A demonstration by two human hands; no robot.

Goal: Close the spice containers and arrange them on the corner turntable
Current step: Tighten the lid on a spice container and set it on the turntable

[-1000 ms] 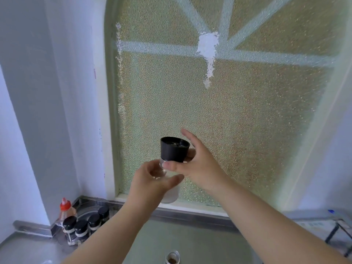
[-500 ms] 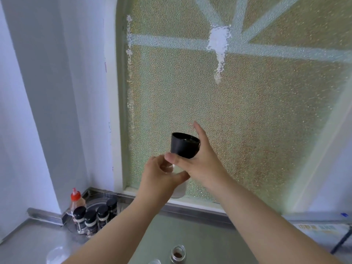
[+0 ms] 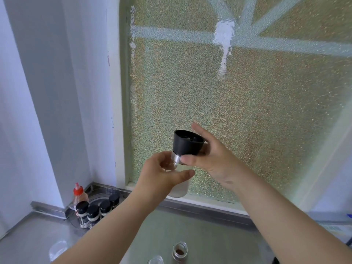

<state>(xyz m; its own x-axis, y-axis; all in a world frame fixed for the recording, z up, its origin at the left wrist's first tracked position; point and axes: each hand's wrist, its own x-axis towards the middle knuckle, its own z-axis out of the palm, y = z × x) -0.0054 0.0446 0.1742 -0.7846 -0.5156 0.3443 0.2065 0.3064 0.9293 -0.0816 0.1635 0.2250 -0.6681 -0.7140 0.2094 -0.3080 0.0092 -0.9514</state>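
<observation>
Holding a clear spice jar [image 3: 180, 187] up in front of the frosted window [image 3: 247, 111], well above the steel counter [image 3: 28, 239]. Left hand [image 3: 162, 177] wrapped round the jar's body, thumb across the front, fingers curled behind. Right hand [image 3: 213, 159] pinching the black cap [image 3: 187, 142] between thumb below and fingers behind, index finger stretched up past the cap's rim. Both forearms bare, rising from the lower edge of the view toward the window.

Cap flared, matte black, sitting on a short silver collar at the jar's neck, tilted toward the left of the window; whether fully seated cannot be told. Jar body translucent and pale, contents not readable.

Window glass pebbled, greenish gold, crossed by pale strips meeting at a white rough patch.

Down left of the window, in the counter's corner, a round turntable [image 3: 95, 199] carrying 4 black-capped spice jars [image 3: 93, 212] in a curved row, white labels on their fronts, touching or just beside one another. Red-capped squeeze bottle [image 3: 79, 193] just behind them, against the wall.

Below the window, near the bottom edge, 1 open glass jar [image 3: 180, 251] with brown powder inside, uncapped. Just left of it, the rim of another clear container [image 3: 155, 261], partly cut off. Further left on the counter, a clear rounded object [image 3: 57, 250], too blurred to name.
</observation>
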